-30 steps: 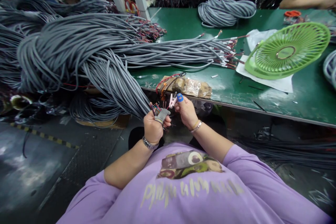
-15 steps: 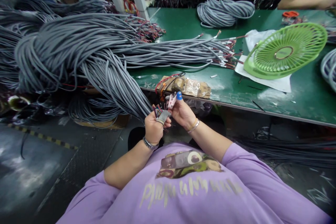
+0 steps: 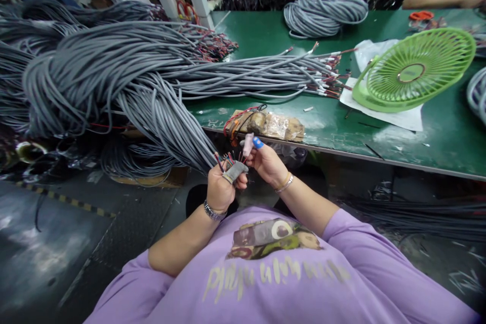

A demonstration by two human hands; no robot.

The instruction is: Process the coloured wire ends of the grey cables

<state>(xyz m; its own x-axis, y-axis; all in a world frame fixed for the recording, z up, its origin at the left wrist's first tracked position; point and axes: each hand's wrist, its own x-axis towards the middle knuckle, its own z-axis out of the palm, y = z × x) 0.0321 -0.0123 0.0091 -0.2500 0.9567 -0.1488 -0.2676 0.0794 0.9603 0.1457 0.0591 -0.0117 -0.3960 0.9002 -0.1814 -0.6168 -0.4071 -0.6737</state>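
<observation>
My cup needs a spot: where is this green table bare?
The green table shows bare left of the far grey cable coil, and between the white paper and the right-edge coil. Crowded: the left, under heaped grey cables, and the near middle, under a taped block.

Your left hand (image 3: 220, 190) grips coloured wire ends (image 3: 230, 158) and a grey piece (image 3: 236, 169) | your right hand (image 3: 269, 164) pinches a pale pink piece (image 3: 248, 145) | grey cables (image 3: 243, 78) lie on the green bench (image 3: 260, 30)
</observation>
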